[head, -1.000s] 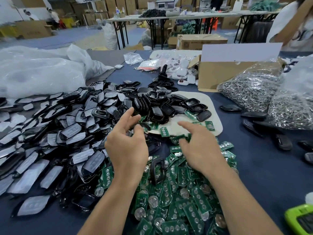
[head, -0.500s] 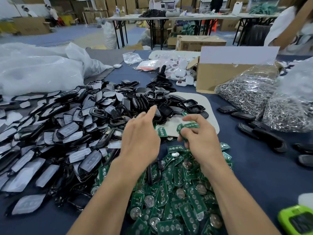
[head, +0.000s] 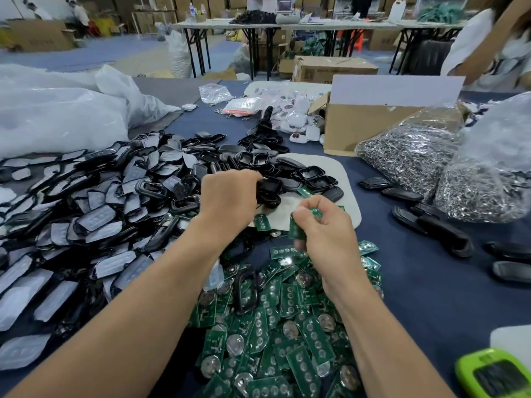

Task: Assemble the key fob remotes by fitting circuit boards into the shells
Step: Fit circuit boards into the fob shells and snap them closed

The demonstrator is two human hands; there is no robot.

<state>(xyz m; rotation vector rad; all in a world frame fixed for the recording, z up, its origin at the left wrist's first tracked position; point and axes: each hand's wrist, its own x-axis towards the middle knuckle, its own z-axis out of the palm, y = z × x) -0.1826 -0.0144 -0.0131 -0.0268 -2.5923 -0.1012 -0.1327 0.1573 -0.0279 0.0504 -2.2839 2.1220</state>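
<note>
The left hand [head: 227, 196] has gone from a flat, forward reach half a second ago to a bent one. Its fingers now curl down into the black shells [head: 313, 178] heaped at the near edge of the white mat [head: 349, 205]. The back of the hand hides the fingertips, so I cannot tell whether they have closed on a shell or only rest among them.

The right hand [head: 324, 234] was pinching a circuit board [head: 297, 229] out over the mat. It has drawn back a little and turned, and the fingers and thumb are now curled tight round the green board, holding it upright above the pile of circuit boards [head: 275, 340]. A second green edge shows at the knuckles, possibly another board in the same grip.

A second ago both hands were spread over that pile and held nothing.

The grey-faced button pads [head: 100, 216] lie as before on the left of the table [head: 431, 297], and a black ring-shaped frame [head: 245, 291] sits on the boards between the forearms. At the right are bags of metal key rings [head: 408, 156], a cardboard box [head: 353, 130] and finished black fobs [head: 448, 234]. A green device [head: 494, 374] is at the near corner.
</note>
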